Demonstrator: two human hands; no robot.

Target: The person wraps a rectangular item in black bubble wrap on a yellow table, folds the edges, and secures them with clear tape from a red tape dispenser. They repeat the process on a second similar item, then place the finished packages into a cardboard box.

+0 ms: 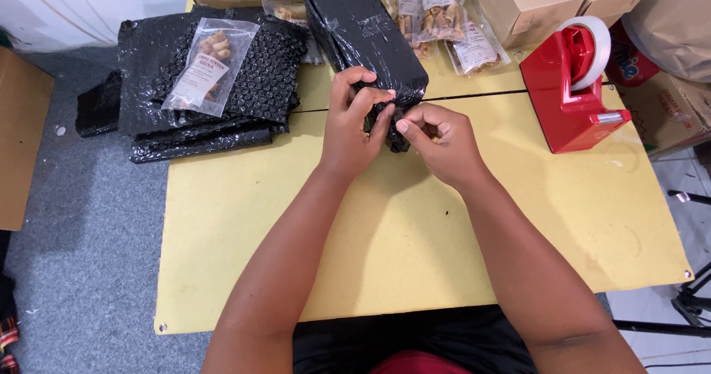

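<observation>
Fingers of the left hand (354, 126) and right hand (437, 141) curl closed, pinching the near end of the black wrapped parcel (363, 29), pinning its fold flat; red tape dispenser (574, 85) waits at three o'clock.

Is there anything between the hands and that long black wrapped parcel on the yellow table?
Nothing visible. The left hand and the right hand are both already on the near end of the black wrapped parcel. The red tape dispenser stands off to the right, and the bubble wrap stack lies to the left.
</observation>
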